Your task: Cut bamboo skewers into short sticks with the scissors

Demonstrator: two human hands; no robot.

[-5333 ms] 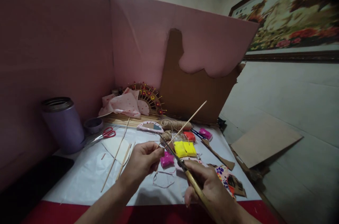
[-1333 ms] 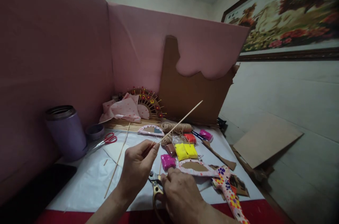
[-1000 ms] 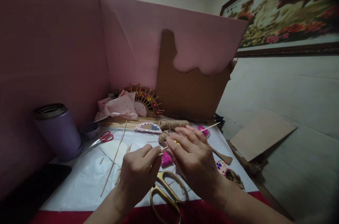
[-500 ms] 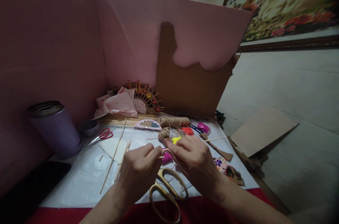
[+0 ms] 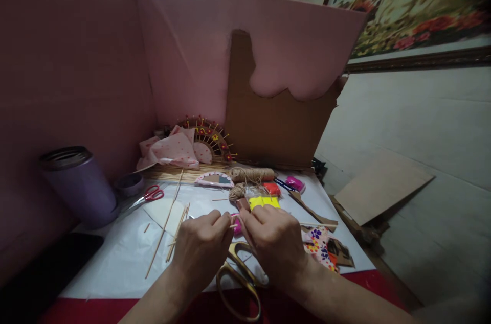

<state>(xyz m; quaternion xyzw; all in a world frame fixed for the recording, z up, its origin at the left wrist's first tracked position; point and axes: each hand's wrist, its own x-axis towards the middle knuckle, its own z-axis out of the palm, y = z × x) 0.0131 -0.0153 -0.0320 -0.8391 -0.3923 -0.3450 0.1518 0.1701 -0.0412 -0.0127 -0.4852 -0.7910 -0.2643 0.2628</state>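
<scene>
My left hand (image 5: pixel 202 242) is closed in a pinch at the middle of the table. Close beside it my right hand (image 5: pixel 276 242) is also closed, its fingers around a thin bamboo stick (image 5: pixel 320 225). The stick runs nearly level between both hands, and its right end sticks out past my right hand. Fingers hide much of it. Below the hands lie gold-handled scissors (image 5: pixel 238 285), their blades mostly covered. A magenta packet (image 5: pixel 238 227) shows between the hands, and a yellow packet (image 5: pixel 264 202) lies just beyond them.
Loose sticks (image 5: pixel 164 232) lie on the left, near red-handled scissors (image 5: pixel 153 193) and a purple tumbler (image 5: pixel 76 186). Behind are a twine roll (image 5: pixel 253 175), a decorated half-round fan shape (image 5: pixel 215 137) and pink panels (image 5: pixel 184 48). Flower-patterned fabric (image 5: pixel 318 245) lies right.
My right hand has lowered, and the stick has swung from an upward slant to nearly level. More of the yellow packet and the patterned fabric shows. My left hand has hardly moved.
</scene>
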